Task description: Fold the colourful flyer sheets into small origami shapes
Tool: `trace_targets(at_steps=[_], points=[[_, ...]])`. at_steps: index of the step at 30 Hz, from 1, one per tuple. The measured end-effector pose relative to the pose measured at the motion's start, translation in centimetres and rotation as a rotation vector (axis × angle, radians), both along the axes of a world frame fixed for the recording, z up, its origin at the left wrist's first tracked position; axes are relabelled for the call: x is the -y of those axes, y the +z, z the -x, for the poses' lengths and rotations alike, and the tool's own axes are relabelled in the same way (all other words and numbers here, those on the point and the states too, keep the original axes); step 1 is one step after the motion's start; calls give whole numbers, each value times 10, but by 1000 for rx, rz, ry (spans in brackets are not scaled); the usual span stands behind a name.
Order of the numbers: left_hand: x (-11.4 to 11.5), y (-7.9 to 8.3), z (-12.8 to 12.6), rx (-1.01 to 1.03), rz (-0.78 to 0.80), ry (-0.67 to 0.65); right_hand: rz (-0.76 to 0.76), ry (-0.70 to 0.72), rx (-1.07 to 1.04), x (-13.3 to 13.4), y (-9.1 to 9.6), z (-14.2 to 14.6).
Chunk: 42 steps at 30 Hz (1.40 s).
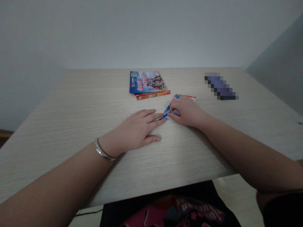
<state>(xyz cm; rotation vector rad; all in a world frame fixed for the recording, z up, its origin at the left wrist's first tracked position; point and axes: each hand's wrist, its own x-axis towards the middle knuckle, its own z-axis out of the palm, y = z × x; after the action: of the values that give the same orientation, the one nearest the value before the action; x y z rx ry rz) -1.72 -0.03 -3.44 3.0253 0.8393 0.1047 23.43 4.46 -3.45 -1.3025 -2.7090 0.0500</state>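
Note:
A folded printed leaflet (166, 111), blue with red and white lettering, lies on the pale wood-grain table. My right hand (187, 110) has its fingers curled and pressed down on it, and covers much of the paper. Beyond those fingers, a red-edged part of the sheet sticks out. To the left, my left hand (134, 129) lies palm down with fingers apart and thumb spread. Its index and middle fingertips touch the leaflet's pointed left corner. A silver bangle (103, 150) circles the left wrist.
Behind my hands sits a small stack of similar colourful leaflets (148, 83), slightly fanned, with orange edges underneath. A dark, pixelated flat object (220, 86) lies at the back right. The table (71, 104) meets a plain wall (151, 34).

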Motion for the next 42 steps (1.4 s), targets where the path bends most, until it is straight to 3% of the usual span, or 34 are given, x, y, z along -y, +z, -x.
trace_targets(at_steps=[16,25,35,42], points=[[0,-7,-1,30,-37,24,-4,-5,-3,-4,-4,2],[-1,3,7,-70,-9,3,15,-21,-8,-4,-5,-4],[-8,6,3,208,3,52,11,-18,3,2,0,0],[-8,-1,0,143,-28,-34,7,-12,-8,0,0,-1]])
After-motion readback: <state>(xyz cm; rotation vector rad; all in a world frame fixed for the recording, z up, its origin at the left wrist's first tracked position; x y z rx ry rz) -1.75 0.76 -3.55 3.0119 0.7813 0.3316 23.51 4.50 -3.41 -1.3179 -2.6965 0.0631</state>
